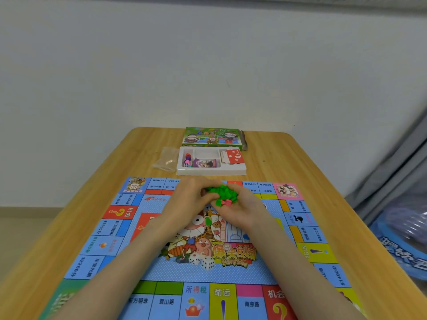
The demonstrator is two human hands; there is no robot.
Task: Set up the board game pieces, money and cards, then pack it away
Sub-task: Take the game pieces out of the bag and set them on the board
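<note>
as the heap sits near the far edge of the colourful paper game board (161, 269), the left hand (188, 200) curls around the heap of small green and red plastic houses (221, 192) and the right hand (241, 210) cups it from the other side, likely so none scatter.

A rectangular table of light, yellowish wood grain with rounded corners (288, 162) fills the lower view, its far edge touching a plain white wall (208, 65); a darker grey band (323, 3) runs along the top of that wall; to the right of the table hangs pale grey folded fabric (392, 162), and below it lies a blue, shiny plastic-wrapped bundle printed with large white characters (402, 241); on the left, past the table edge, is a beige floor (23, 232) under a tan skirting strip (27, 210).
</note>
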